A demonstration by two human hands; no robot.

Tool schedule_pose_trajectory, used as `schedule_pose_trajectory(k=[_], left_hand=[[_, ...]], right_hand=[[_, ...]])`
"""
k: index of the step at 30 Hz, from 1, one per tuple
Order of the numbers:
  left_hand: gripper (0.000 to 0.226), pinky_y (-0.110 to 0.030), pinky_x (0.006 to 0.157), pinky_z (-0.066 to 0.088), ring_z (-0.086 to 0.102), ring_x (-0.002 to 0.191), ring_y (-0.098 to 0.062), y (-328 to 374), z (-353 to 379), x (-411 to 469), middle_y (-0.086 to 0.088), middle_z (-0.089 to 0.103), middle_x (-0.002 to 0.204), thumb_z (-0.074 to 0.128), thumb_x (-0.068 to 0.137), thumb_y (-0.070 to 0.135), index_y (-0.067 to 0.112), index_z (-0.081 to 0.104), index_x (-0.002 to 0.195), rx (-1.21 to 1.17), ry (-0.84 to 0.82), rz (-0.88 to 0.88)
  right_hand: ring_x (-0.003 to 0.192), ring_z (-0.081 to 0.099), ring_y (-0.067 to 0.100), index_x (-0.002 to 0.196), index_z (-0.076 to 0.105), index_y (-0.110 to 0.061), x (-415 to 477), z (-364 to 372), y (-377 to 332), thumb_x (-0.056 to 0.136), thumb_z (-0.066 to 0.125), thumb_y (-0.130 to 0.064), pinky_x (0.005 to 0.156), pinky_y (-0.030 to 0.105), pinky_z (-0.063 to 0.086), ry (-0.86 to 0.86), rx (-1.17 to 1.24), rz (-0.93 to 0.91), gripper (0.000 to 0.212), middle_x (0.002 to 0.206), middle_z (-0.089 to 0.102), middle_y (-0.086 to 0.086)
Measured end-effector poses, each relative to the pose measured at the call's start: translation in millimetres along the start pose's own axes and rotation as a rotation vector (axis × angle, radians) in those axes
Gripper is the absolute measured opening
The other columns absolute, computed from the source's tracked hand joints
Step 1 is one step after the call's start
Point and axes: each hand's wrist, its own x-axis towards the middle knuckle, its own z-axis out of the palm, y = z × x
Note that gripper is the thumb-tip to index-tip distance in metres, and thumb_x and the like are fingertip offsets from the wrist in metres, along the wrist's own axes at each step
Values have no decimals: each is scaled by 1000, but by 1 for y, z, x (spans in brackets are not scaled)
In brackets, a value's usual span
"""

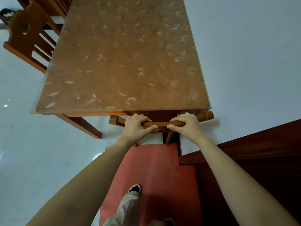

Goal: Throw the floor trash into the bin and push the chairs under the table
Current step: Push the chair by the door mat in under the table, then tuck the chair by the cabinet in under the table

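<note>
Fingers (138,117) of the left hand (136,126) curl tight over the chair's top rail (162,123), right hand (186,124) clamped beside it, thumbs nearly meeting; that chair sits tucked at the table's (123,62) near end, second chair (27,35) against the far-left side

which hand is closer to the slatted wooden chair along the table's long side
Left. The left hand grips the curved wooden top rail of the near chair on the side toward the slatted wooden chair; the right hand grips the same rail, farther away.
</note>
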Motion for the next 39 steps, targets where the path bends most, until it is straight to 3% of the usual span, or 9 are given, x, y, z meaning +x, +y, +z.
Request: schedule_pose_trajectory(k=[6, 12, 14, 16, 21, 25, 31, 39], left_hand=[[39, -27, 79, 24, 48, 81, -5, -2, -1, -1, 17, 63, 81, 58, 77, 68, 32, 70, 87, 9, -14, 8], [37, -28, 82, 25, 50, 91, -9, 1, -13, -2, 14, 67, 96, 60, 82, 58, 29, 71, 103, 9, -135, -6], [37, -31, 88, 32, 54, 100, -13, 2, -20, -4, 10, 67, 103, 60, 86, 50, 24, 69, 111, 2, -165, 10], [40, -35, 95, 38, 55, 109, -16, 5, -32, -9, 6, 67, 113, 60, 88, 46, 21, 66, 118, 27, -136, 67], [53, -36, 105, 30, 47, 126, -19, 24, -78, -36, 3, 56, 135, 45, 91, 51, 20, 54, 134, 216, 36, 273], [57, -42, 116, 21, 38, 137, -19, 47, -108, -80, 4, 47, 146, 36, 96, 53, 23, 44, 143, 297, 143, 302], [57, -43, 119, 11, 24, 144, -17, 63, -108, -181, 7, 35, 152, 27, 99, 55, 28, 33, 148, 319, 138, 141], [61, -34, 117, 13, 34, 140, -20, 54, -88, -340, 5, 43, 148, 23, 94, 58, 28, 38, 146, 329, 73, -278]], right_hand=[[91, 52, 4, 93, 77, -33, -4, -2, -6, 66, 68, -72, 79, 29, 44, -27, 36, 91, 49, 86, 67, -21], [105, 55, 12, 103, 75, -26, -19, 2, -25, 73, 77, -54, 95, 41, 48, 59, 16, 193, 41, 101, 67, -13], [112, 53, 9, 110, 72, -25, -27, 4, -35, 78, 76, -46, 100, 41, 46, 94, 23, 193, 38, 110, 66, -11], [120, 49, 7, 117, 69, -24, -36, 2, -48, 83, 73, -42, 104, 42, 44, 132, -9, 159, 39, 121, 63, -9], [133, 42, 14, 135, 57, -22, -66, -17, -89, 91, 60, -46, 112, 41, 35, 247, -194, -4, 49, 142, 52, -3], [136, 41, 20, 138, 53, -19, -100, -27, -120, 94, 55, -49, 113, 45, 33, 324, -307, -132, 54, 145, 49, 2], [142, 32, 20, 146, 44, -22, -165, -7, -142, 98, 31, -57, 116, 48, 27, 214, -311, -186, 60, 150, 43, 1], [143, 32, 17, 146, 42, -22, -246, 67, -156, 97, 25, -60, 118, 42, 23, -173, -247, -311, 64, 152, 42, -1]])
